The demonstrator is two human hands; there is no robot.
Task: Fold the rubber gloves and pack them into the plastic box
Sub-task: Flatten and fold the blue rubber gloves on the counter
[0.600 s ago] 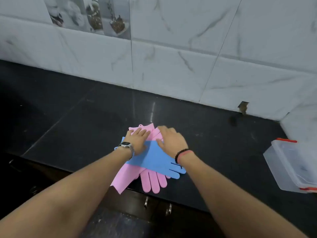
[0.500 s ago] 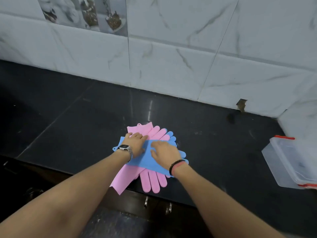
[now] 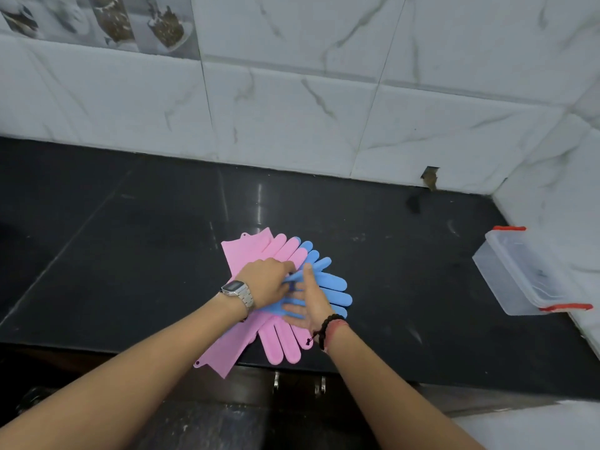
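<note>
Pressing down on a glove pile near the front edge of the black tabletop [image 3: 130, 254], both hands work at the centre. Left hand [image 3: 264, 280], watch [image 3: 238, 292] on its wrist, lies fingers-down on the pile where the blue gloves [image 3: 331, 284] overlap the pink gloves [image 3: 253, 251]; its fingertips look curled onto a blue edge, but whether that grip is clenched on it or just pressing, cannot tell. Right hand [image 3: 308, 300], bead bracelet [image 3: 326, 331] on the wrist, is spread flat with open fingers on the blue gloves, grip released, holding nothing. Blue glove fingers fan out to the right of the hands, doubled over the pile. Pink gloves lie under the blue: one cuff points toward the wall, pink fingers stick out toward the tabletop's front edge, and another pink cuff hangs a little over that edge. Plastic box [image 3: 522, 274], clear with red clips, sits well apart at the right, against the side wall [image 3: 568, 190], lid on as far as visible. White marble tiles [image 3: 292, 108] back the tabletop.
</note>
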